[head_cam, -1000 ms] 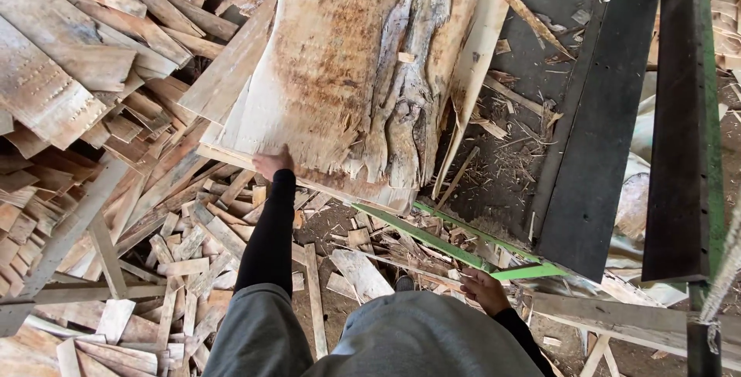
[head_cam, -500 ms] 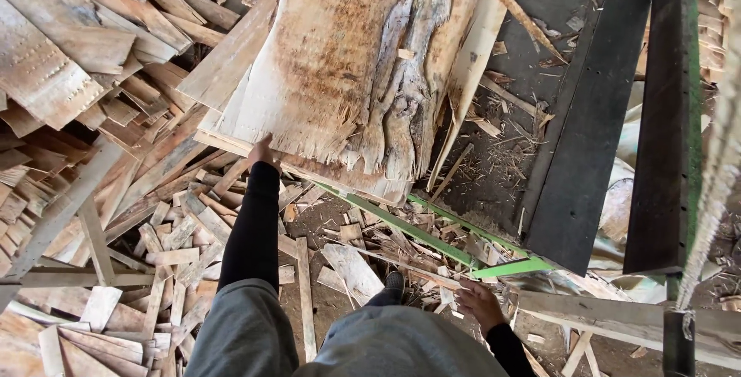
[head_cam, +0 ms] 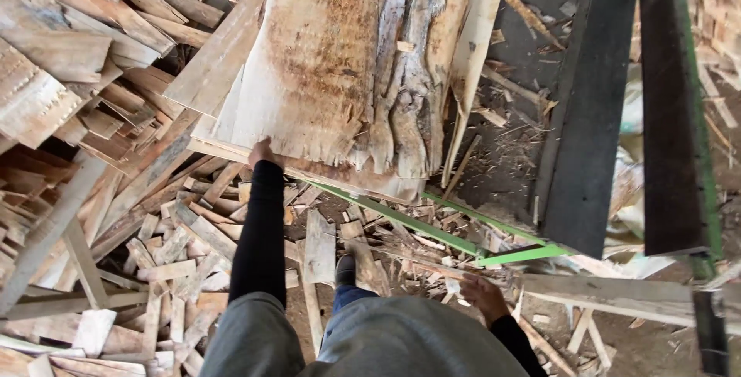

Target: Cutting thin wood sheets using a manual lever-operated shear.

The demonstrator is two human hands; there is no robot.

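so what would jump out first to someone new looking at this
The big rough-sawn wood slab at top centre, with a dark, gnarled bark streak down its right side, dominates the view. The left hand rests at its near edge, while the right hand hangs free low right. Offcut boards pile up on the left, and a green metal frame runs under the slab.

Soft, even daylight is falling from above, casting only faint shadows. The picture is staying fairly sharp, with straight lines bending slightly toward the edges.
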